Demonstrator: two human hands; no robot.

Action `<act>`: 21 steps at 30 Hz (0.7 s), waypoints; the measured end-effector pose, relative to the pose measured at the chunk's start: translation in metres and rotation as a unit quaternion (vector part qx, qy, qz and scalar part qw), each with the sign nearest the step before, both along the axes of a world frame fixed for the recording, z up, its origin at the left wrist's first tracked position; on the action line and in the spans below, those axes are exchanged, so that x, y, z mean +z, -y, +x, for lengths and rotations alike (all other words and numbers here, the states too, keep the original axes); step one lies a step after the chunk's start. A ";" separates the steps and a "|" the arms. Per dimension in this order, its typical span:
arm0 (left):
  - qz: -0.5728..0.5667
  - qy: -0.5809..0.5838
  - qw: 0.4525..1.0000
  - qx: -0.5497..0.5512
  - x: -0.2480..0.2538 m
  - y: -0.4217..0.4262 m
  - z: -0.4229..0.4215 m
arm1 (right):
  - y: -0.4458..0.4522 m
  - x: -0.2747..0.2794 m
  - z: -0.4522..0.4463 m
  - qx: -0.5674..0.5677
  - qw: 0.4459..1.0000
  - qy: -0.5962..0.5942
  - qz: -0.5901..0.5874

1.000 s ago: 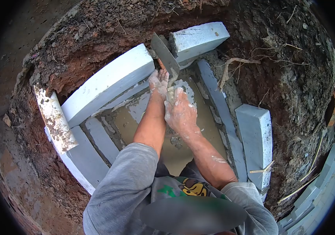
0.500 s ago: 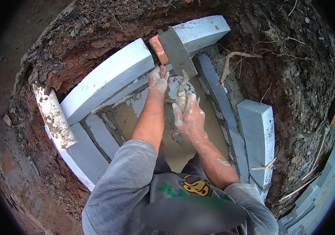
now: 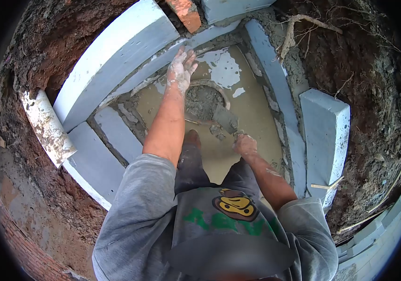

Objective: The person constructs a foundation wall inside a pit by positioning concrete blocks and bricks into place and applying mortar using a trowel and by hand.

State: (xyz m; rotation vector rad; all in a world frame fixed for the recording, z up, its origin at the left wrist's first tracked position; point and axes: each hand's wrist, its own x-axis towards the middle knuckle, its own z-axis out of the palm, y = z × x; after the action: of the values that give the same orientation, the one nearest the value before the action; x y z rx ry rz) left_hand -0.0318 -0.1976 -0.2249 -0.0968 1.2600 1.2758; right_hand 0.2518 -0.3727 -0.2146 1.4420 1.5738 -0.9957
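Note:
My right hand [image 3: 246, 144] is closed round the handle of a trowel [image 3: 226, 119], whose mortar-smeared blade lies at the edge of a round bucket [image 3: 227, 100] of grey mortar [image 3: 204, 102]. Fingers apart and holding nothing, my left hand [image 3: 181, 69] is raised above the bucket's upper left side, near the inner face of the block wall. Beyond it a red brick piece [image 3: 185, 14] sits in the gap between a long pale block [image 3: 116, 56] and another pale block [image 3: 233, 8].
Muddy water [image 3: 256, 110] covers the pit floor round my legs. Pale block courses [image 3: 324, 140] line the right side, with roots [image 3: 294, 30] poking from the soil. A mortar-splashed white pipe [image 3: 48, 126] juts out at left.
My right hand has drawn the trowel back from beside the brick down to the bucket. My left hand has come off the wall area by the brick. The view has tilted lower.

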 end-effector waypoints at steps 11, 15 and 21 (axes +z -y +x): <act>-0.331 -0.231 0.909 -0.102 -0.139 0.195 -0.046 | -0.043 -0.146 -0.074 0.071 0.993 -0.065 -0.062; -0.377 -0.233 0.887 -0.130 -0.140 0.241 -0.057 | -0.022 -0.180 -0.081 -0.090 0.995 -0.005 -0.042; -0.353 -0.367 0.814 -0.279 -0.189 0.266 -0.073 | 0.059 -0.356 -0.063 0.098 0.985 -0.140 0.020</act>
State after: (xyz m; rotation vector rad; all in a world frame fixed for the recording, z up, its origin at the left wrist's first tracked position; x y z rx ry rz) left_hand -0.1051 -0.4639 -0.4144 0.2544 2.1871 0.2477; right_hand 0.1890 -0.4313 -0.5709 1.1830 1.9076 -1.0891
